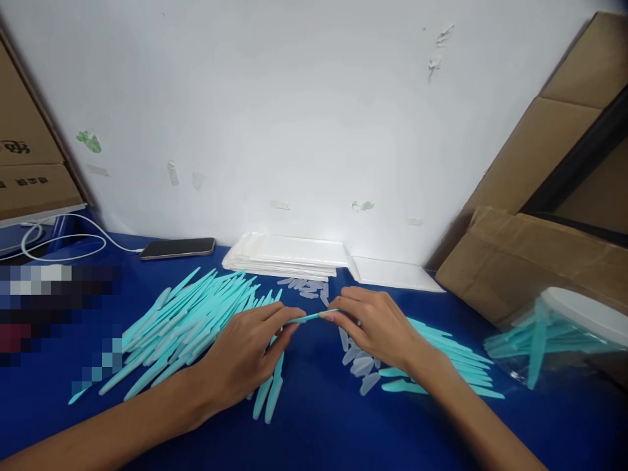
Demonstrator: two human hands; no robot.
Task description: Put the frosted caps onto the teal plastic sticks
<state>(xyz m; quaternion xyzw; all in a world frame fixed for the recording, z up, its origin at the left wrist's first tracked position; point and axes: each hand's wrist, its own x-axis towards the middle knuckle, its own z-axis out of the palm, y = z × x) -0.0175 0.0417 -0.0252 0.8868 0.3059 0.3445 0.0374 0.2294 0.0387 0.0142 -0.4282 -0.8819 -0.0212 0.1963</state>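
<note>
Between my two hands, level above the table, stretches a slim turquoise eyebrow razor (311,316). My left hand (252,343) pinches its left end with thumb and fingers. My right hand (375,324) grips the other end the same way, so the fingers hide both tips. A big heap of capped turquoise razors (181,330) lies beside and behind my left hand. Loose translucent blade caps (362,366) are scattered under my right hand, with more caps (307,286) farther back. Partly covered by my right forearm is a neater row of turquoise razors (461,363).
White flat packets (289,252) are stacked against the wall. A phone (177,248) on a white cable lies at back left. At right, a clear jar (554,340) of razors lies tilted by a brown cardboard box (530,261). The table (318,425) is blue.
</note>
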